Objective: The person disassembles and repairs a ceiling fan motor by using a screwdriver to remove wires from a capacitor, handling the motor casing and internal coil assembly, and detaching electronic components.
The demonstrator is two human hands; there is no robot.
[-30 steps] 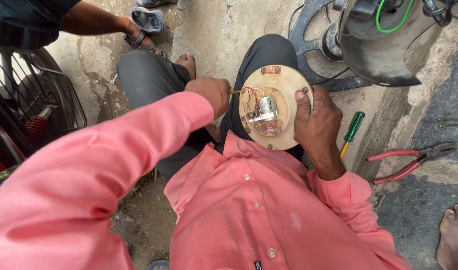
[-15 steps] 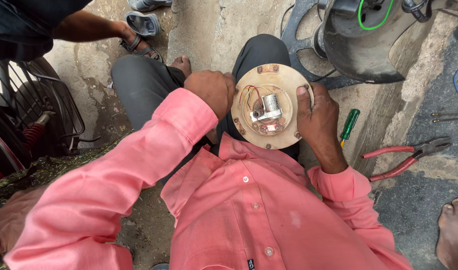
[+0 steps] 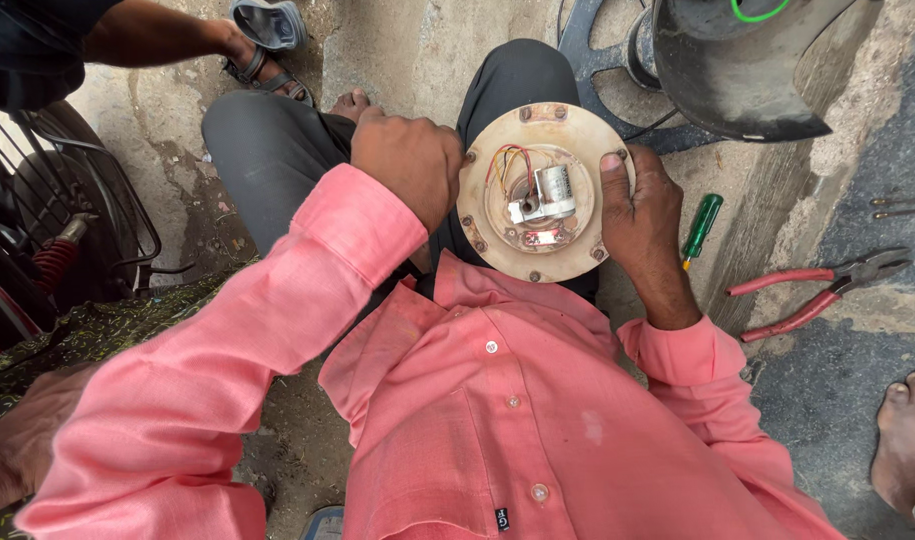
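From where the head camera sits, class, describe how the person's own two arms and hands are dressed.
Both arms wear long sleeves of a salmon-pink buttoned shirt, loose and creased, with cuffs at the wrists. The left hand and the right hand are bare: no gloves, and no rings or watch show.

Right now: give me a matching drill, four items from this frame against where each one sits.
Things:
1. round plate
2. screwdriver
3. pliers
4. capacitor

Places:
A. far right on the ground, red handles
B. held between left hand and right hand
C. at the plate's centre, by coloured wires
D. on the ground just right of the right hand

Pairs: 1-B, 2-D, 3-A, 4-C
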